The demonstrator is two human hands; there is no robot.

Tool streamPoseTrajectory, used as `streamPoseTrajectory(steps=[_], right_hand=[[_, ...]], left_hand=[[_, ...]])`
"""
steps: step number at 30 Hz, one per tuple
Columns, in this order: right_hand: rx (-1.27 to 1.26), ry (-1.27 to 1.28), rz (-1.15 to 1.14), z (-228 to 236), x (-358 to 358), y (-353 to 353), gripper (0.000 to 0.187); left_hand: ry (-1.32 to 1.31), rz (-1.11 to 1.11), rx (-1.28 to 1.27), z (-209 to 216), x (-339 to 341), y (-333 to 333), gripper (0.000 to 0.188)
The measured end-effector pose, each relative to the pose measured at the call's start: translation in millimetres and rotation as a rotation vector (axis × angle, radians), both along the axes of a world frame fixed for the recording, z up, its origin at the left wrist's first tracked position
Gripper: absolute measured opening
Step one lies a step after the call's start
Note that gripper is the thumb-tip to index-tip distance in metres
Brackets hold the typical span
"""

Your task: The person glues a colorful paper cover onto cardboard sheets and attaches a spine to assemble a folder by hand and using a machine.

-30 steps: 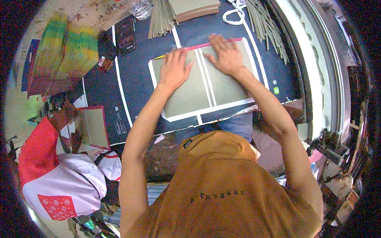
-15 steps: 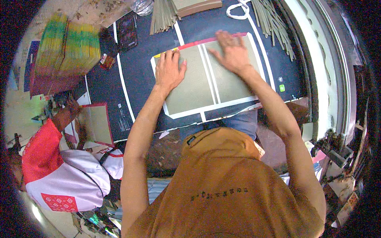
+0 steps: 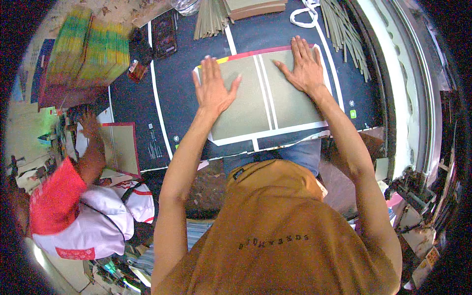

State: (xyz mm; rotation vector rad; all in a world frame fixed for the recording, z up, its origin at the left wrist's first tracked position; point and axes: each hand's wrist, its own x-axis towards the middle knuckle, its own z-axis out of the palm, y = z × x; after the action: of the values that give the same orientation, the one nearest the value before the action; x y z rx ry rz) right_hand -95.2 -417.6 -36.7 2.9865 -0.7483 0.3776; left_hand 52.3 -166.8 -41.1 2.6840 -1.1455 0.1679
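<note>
- Left hand (image 3: 214, 88): flat, fingers spread, palm down on left grey board (image 3: 241, 108); grasping nothing.
- Right hand (image 3: 305, 69): flat, fingers spread, palm down on right grey board (image 3: 295, 103); grasping nothing.
- Both boards: side by side on white-edged sheet (image 3: 268, 135), atop dark work table (image 3: 182, 98).
- Behind: grey strips (image 3: 211, 19), loose on table.
- Far left: stack of yellow-green covers (image 3: 88, 54).
</note>
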Motion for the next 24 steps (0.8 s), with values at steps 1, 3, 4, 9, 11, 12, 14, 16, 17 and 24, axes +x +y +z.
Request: streamPoseTrajectory(steps=[1,3,4,9,11,12,14,16,17,24], right_hand=[[-0.013,0.023,-0.031,0,4,3,0.101],[-0.045,0.075,-0.096,0,13,11,0.103],[-0.033,0.058,-0.077,-1,18,20,0.103],[0.100,-0.034,0.108,-5,54,82,0.097],[0.118,-0.037,0.167,-5,53,87,0.090],[0.108,-0.032,0.181,-3,47,81,0.088],[0.084,-0.020,0.200,1,20,49,0.084],[0.083,-0.045,0.046,4,-2,7,0.079],[0.050,-0.076,0.017,3,-15,-8,0.077],[0.012,-0.097,-0.007,6,-18,-11,0.062]], left_hand=[[-0.033,0.050,0.055,-2,-1,4,0.094],[-0.092,0.145,0.161,4,-8,3,0.092],[-0.102,0.155,0.172,6,-11,4,0.091],[-0.148,0.164,0.214,8,-9,5,0.087],[-0.160,0.157,0.218,5,-7,6,0.086],[-0.167,0.153,0.220,5,-5,6,0.085],[-0.114,0.135,0.213,10,-6,6,0.086],[-0.089,0.147,0.252,21,-8,-1,0.085],[-0.086,0.166,0.301,28,-11,-8,0.084],[-0.097,-0.122,-0.062,-2,-13,-83,0.087]])
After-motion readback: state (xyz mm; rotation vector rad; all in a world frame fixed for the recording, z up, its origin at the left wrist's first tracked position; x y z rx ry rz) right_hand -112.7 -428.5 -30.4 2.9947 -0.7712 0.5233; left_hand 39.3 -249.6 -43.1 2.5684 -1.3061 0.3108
